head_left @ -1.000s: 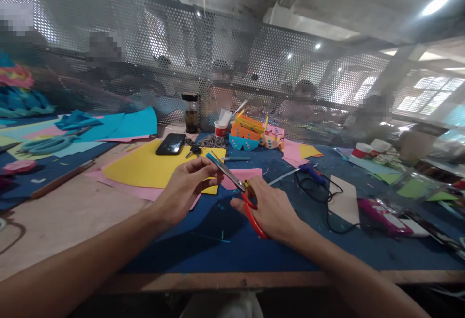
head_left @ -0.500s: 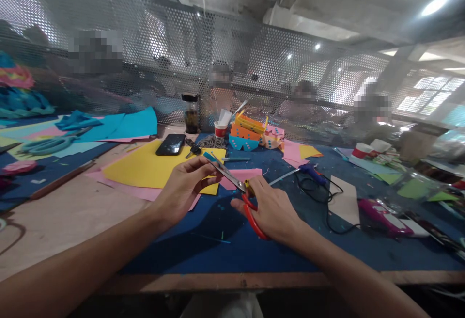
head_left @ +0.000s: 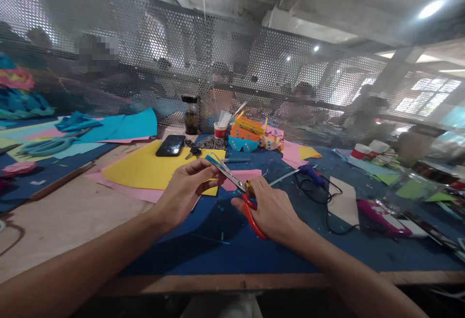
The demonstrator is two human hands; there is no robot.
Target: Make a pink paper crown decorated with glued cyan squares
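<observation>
Head view: we note the left hand (head_left: 185,189) raised over the table, thumb and forefinger pinched together on a small blue strip (head_left: 211,160), with the other fingers curled loosely beneath. The right hand (head_left: 274,209) is closed around the red handles of the scissors (head_left: 238,183), fingers through the loops. The steel blades run up and to the left from that hand and meet the strip at their tips, just by the left fingertips. The blades look nearly together; we cannot tell the exact gap. Both hands and the scissors sit above the blue mat (head_left: 218,240), near the table's front edge. Just behind the left hand lies a yellow sheet (head_left: 145,167) on top of a pink sheet (head_left: 127,191). A phone (head_left: 170,144) rests at the yellow sheet's far edge, with keys (head_left: 192,151) beside it. Further back stand a dark jar (head_left: 190,113) and a red cup (head_left: 220,129). A blue glue gun (head_left: 311,172) with its black cord lies to the right of the right hand, well apart. A perforated mesh (head_left: 254,66) closes the table's far side.
</observation>
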